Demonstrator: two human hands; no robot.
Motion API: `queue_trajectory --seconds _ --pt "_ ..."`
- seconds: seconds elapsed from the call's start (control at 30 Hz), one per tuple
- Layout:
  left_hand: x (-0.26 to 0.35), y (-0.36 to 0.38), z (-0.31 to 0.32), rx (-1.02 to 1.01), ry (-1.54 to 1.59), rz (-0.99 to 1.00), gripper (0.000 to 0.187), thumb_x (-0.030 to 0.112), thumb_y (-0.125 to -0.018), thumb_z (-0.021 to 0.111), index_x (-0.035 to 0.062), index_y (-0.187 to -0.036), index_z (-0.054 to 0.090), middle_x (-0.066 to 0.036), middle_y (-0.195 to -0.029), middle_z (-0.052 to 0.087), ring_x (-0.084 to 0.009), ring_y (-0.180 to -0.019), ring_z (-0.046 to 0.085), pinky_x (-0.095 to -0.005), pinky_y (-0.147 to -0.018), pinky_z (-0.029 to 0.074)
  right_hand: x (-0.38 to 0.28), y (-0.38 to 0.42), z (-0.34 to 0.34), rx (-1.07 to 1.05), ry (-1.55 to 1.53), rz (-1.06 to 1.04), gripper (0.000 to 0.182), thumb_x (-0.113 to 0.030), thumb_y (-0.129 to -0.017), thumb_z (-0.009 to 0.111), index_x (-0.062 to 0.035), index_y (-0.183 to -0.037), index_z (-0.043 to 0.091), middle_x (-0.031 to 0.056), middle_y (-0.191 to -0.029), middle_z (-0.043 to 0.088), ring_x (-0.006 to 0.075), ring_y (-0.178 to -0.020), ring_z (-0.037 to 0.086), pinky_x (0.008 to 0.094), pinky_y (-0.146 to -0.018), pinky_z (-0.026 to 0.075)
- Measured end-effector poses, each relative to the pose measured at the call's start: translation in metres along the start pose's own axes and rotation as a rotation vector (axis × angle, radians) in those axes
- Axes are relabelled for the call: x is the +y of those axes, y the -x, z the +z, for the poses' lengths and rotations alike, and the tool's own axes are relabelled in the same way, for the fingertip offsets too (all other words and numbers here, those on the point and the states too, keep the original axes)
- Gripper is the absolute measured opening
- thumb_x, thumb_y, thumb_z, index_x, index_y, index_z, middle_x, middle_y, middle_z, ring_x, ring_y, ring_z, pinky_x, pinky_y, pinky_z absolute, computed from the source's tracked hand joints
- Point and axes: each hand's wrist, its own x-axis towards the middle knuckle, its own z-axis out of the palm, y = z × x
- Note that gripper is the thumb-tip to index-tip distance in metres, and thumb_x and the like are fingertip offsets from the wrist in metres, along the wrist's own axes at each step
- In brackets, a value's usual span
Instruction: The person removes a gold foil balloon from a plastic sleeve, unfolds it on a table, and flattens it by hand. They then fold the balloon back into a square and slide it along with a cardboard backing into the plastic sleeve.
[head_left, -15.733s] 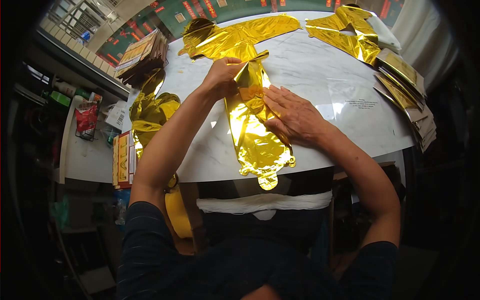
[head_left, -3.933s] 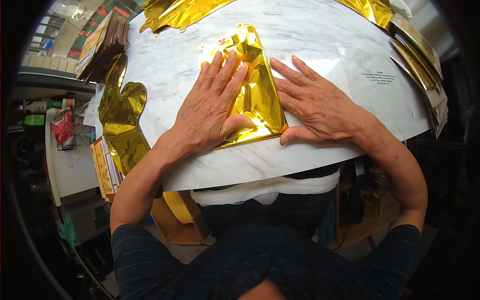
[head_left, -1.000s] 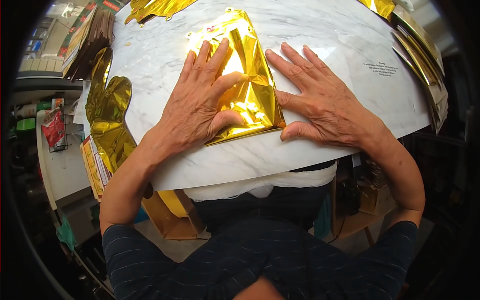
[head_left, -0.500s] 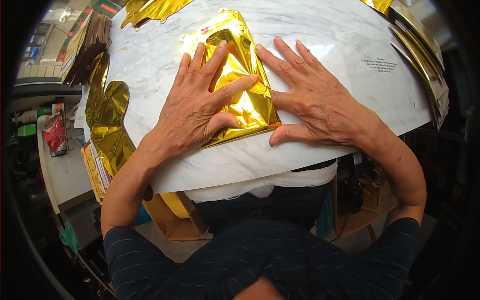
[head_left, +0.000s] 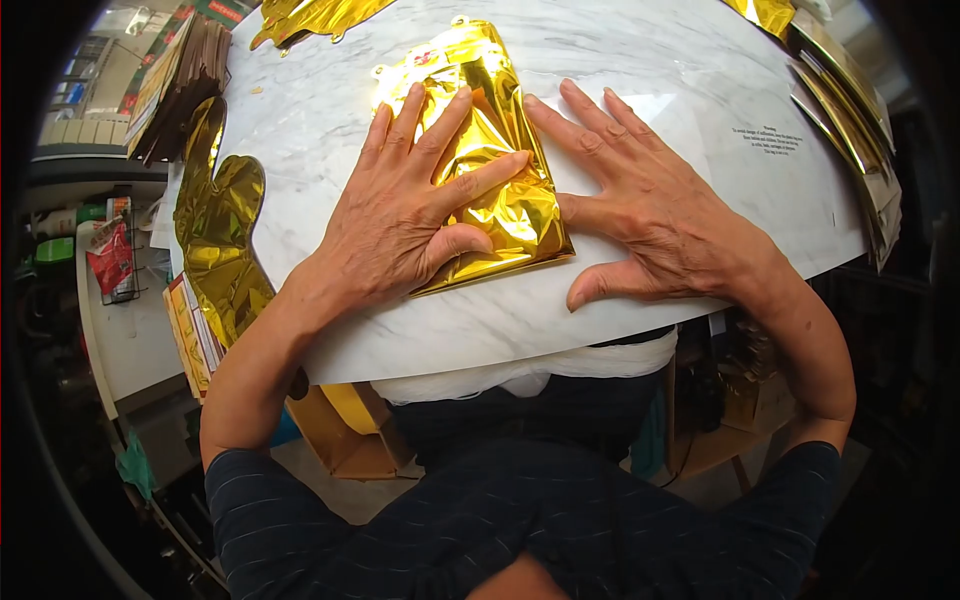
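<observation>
Nearest you, your left hand lies flat on the folded gold foil balloon, its fingers spread wide and pressing down — nothing is gripped, only held flat under the palm. Your right hand rests just beside it on the marble bench, fingers splayed too, the first of them touching the balloon's right edge and the thumb apart on bare stone.

The balloon sits near the bench's front edge, folded into a narrow packet that runs away from you. It looks very light, thin and crinkly, and slick on the polished top, so it will likely slide or spring open if the weight comes off. Judged from here, the near folded corners are the place to take hold, pinching all the layers together — the foil creases easily.

Further left, another gold foil shape hangs over the bench edge. To the right lies a clear printed bag, then a stack of flat packets. At the far edge is more loose gold foil.
</observation>
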Motion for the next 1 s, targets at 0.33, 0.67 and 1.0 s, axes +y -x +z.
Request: queue_trajectory --seconds 0.33,0.67,1.0 --pt "-0.002 0.003 0.002 0.074 0.168 0.004 0.087 0.077 -0.091 0.046 0.0191 -0.157 0.038 -0.021 -0.168 0.025 -0.0513 -0.153 0.021 -0.0634 -0.125 0.016 -0.004 -0.001 0.003 0.015 0.003 0.032 0.083 -0.078 -0.079 0.065 -0.0201 -0.138 0.066 0.0215 -0.17 0.021 0.0469 -0.157 0.016 0.0612 -0.127 0.013" --pt "-0.008 0.005 0.009 0.152 0.188 0.045 0.077 0.076 -0.091 0.048 0.0155 -0.138 0.049 -0.028 -0.167 0.022 -0.053 -0.153 0.018 -0.0618 -0.126 0.012 -0.004 -0.001 0.004 0.052 0.0 0.024 0.074 -0.077 -0.086 0.061 -0.0161 -0.126 0.073 0.0233 -0.167 0.026 0.0477 -0.155 0.02 0.06 -0.127 0.017" --pt "-0.002 0.002 0.0 0.03 0.087 0.004 0.08 0.083 -0.092 0.033 0.0302 -0.148 0.058 -0.021 -0.17 0.022 -0.051 -0.156 0.014 -0.0621 -0.126 0.011 -0.004 -0.001 0.006 0.068 0.014 0.02 0.076 -0.078 -0.087 0.059 -0.0183 -0.132 0.07 0.0241 -0.167 0.027 0.0461 -0.156 0.02 0.0588 -0.128 0.015"
